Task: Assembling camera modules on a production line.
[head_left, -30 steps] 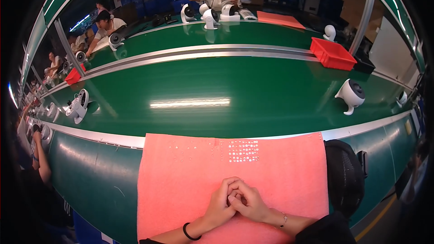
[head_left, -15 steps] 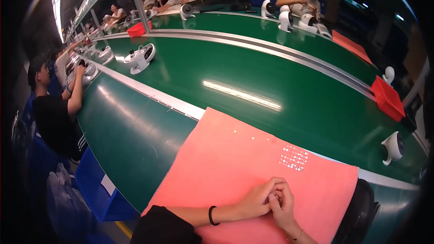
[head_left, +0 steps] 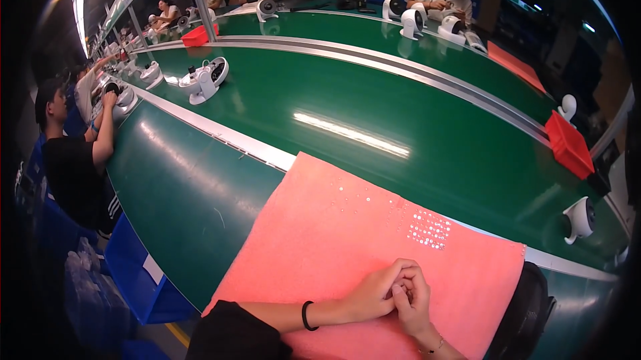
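Note:
My left hand (head_left: pixel 375 292) and my right hand (head_left: pixel 415 305) rest together, fingers curled against each other, above a pink cloth mat (head_left: pixel 287 260). Whatever may lie between the fingers is hidden. A black band circles my left wrist, and a thin bracelet my right. Just beyond the hands, a square grid of small shiny round pieces (head_left: pixel 429 229) lies on the mat. A few more of these pieces are scattered to the left of the grid.
Past the mat runs a green conveyor belt (head_left: pixel 267 113) with a white device (head_left: pixel 203 81) at left and another (head_left: pixel 578 220) at right. A red bin (head_left: pixel 569 145) stands far right, a blue crate (head_left: pixel 137 273) low at left. Several co-workers sit along the line.
The whole view has shifted slightly, so the scene sits a little further left. My hands stay together over the mat. The co-worker across at the right has lowered their hands toward the devices.

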### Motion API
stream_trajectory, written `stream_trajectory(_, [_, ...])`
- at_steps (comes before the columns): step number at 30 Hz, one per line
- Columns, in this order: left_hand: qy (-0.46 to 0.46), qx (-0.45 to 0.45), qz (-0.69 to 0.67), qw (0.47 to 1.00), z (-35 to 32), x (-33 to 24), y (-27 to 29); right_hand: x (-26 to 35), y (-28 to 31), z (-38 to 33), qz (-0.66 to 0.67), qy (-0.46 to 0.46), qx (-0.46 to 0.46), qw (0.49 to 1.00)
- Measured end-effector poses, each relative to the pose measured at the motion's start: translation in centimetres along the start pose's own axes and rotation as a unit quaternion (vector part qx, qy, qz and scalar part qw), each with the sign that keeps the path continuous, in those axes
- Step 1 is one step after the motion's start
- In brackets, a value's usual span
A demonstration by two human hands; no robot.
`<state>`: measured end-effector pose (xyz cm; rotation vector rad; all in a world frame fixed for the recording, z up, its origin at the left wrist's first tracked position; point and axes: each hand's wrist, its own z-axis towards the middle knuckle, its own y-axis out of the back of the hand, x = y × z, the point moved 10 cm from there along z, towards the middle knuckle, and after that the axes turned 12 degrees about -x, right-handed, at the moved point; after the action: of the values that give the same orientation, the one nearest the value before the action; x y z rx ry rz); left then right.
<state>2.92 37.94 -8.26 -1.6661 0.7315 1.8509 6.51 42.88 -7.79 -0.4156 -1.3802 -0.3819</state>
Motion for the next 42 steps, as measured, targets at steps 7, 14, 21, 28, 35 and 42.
stream_trajectory(7, [-0.011, 0.000, 0.006, 1.000, 0.0, -0.3, 0.2, 0.2, -0.2, 0.1, 0.007, -0.012, 0.001, 1.000])
stream_trajectory(14, [-0.011, 0.009, 0.012, 1.000, 0.0, -0.3, 0.2, 0.3, -0.1, 0.1, 0.004, 0.010, -0.001, 1.000])
stream_trajectory(21, [-0.020, 0.001, 0.007, 1.000, 0.1, -0.9, 0.2, 0.4, -0.1, 0.2, -0.005, 0.012, 0.002, 1.000])
stream_trajectory(28, [-0.022, -0.005, 0.010, 1.000, 0.0, -0.9, 0.3, 0.1, -0.1, 0.1, -0.023, 0.018, 0.003, 1.000])
stream_trajectory(35, [-0.017, 0.018, 0.009, 1.000, -0.1, -0.4, -0.2, 0.0, 0.4, -0.1, -0.020, 0.015, -0.018, 1.000])
stream_trajectory(42, [-0.001, 0.003, 0.014, 1.000, 0.2, -0.6, -0.1, 0.3, 0.3, 0.3, -0.042, 0.003, 0.000, 0.999])
